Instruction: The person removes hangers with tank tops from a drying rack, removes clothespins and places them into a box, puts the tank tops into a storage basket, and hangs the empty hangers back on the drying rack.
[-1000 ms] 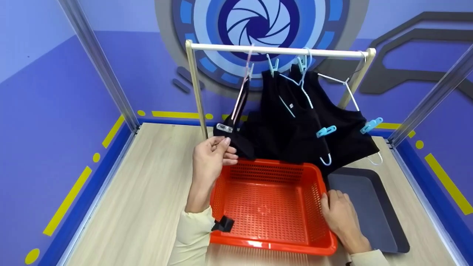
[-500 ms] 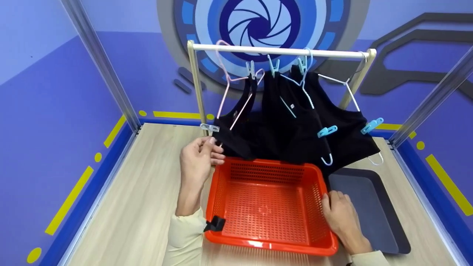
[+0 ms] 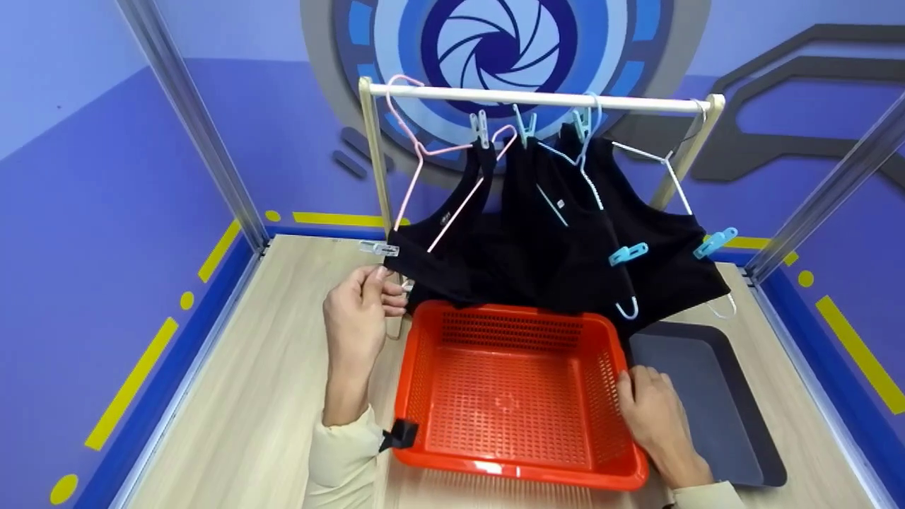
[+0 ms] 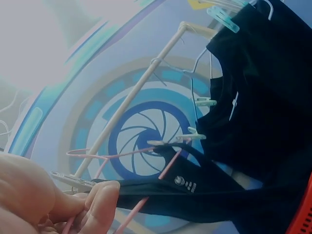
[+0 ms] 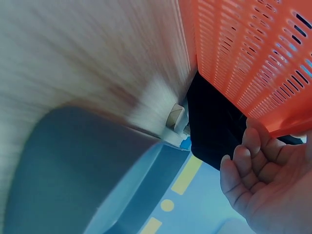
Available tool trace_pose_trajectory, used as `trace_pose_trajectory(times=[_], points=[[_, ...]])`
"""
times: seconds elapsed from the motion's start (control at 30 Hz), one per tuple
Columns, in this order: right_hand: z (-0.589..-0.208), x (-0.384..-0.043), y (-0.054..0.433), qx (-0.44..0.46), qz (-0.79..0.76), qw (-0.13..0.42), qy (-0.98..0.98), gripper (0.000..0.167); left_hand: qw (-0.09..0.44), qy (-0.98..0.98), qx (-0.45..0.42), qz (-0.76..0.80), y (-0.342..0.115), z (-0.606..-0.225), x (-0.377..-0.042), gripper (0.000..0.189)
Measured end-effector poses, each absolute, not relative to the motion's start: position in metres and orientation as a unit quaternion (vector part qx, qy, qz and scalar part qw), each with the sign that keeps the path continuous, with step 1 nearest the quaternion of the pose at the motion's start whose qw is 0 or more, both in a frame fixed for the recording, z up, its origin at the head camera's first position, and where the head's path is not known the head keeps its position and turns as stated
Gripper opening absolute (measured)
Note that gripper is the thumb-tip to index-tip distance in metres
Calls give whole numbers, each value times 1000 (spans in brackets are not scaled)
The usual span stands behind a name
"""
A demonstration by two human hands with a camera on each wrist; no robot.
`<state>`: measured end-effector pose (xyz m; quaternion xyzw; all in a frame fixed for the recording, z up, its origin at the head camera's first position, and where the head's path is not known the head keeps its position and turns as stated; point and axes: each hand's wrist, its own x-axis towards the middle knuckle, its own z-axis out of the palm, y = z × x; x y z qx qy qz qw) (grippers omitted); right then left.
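My left hand (image 3: 357,307) pinches the lower left end of a black sleeveless top (image 3: 452,272) on a pink hanger (image 3: 410,180), just below a clear clothespin (image 3: 380,248). In the left wrist view, the thumb (image 4: 105,195) presses the cloth and part of the pink hanger (image 4: 129,214) shows beside it. The hanger's hook is over the rack's rail (image 3: 495,94). My right hand (image 3: 654,413) rests at the right rim of a red perforated basket (image 3: 520,472). Its fingers (image 5: 236,183) lie loose against the basket's outside in the right wrist view; the thumb is mostly hidden there.
Two more hangers hang to the right, a blue hanger (image 3: 590,177) and a white hanger (image 3: 675,180), bearing black garments with blue clothespins (image 3: 628,254). A dark grey tray (image 3: 707,403) lies right of the basket. Blue walls (image 3: 85,226) with metal posts enclose the table.
My left hand has moved left, drawing the black top's end with it. The pink hanger has turned from edge-on to face forward, its hook shifting left along the rail. My right hand stays put.
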<state>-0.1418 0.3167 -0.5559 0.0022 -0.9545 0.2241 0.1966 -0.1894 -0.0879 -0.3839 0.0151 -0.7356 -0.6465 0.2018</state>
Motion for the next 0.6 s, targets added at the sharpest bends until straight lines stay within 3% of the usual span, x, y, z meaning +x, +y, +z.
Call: trace_pose_trajectory(times=[0.6], points=[[-559, -141, 318, 0, 228, 193, -954, 24, 249, -764, -4, -595, -125, -413, -177, 21]])
